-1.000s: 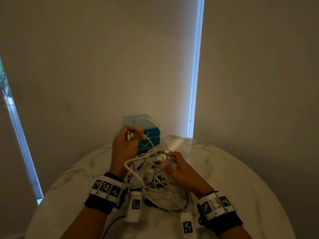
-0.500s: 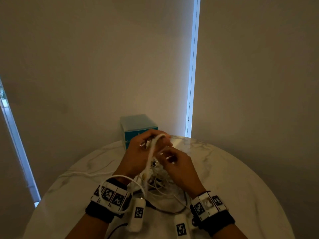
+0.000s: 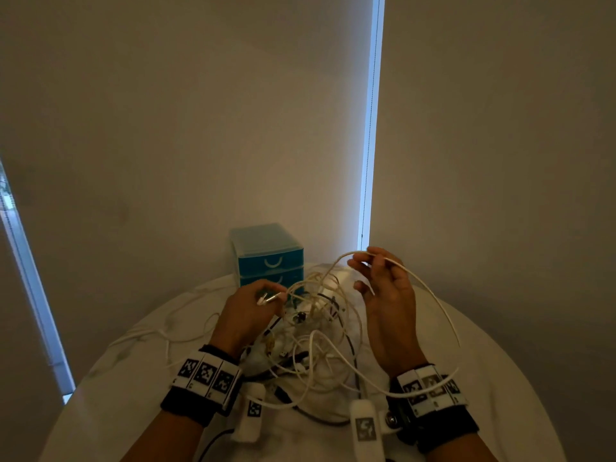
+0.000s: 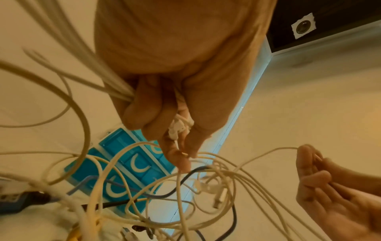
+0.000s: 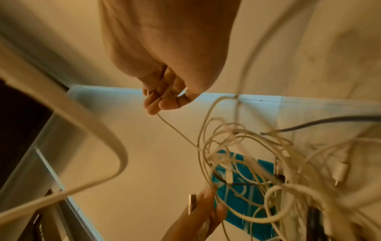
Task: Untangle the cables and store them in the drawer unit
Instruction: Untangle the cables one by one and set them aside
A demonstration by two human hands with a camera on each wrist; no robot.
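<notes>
Marble table (image 3: pixel 500 361) — cable tangle (image 3: pixel 313 328) between hands, left fingers (image 3: pixel 266 290) pinching connector (image 3: pixel 266 299), right fingers (image 3: pixel 373 258) pinching raised white cable (image 3: pixel 430 295).

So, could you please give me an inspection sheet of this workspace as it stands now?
Surface: round marble table, cables spread on it.
Job's things: blue drawer unit at the far edge, drawers closed; cable tangle in front.
Clutter: nothing seen.
Hands: left hand pinches a white connector; right hand holds a raised white cable.
Cables: mostly white, some dark, still knotted.
Surroundings: plain wall, bright vertical strip.
</notes>
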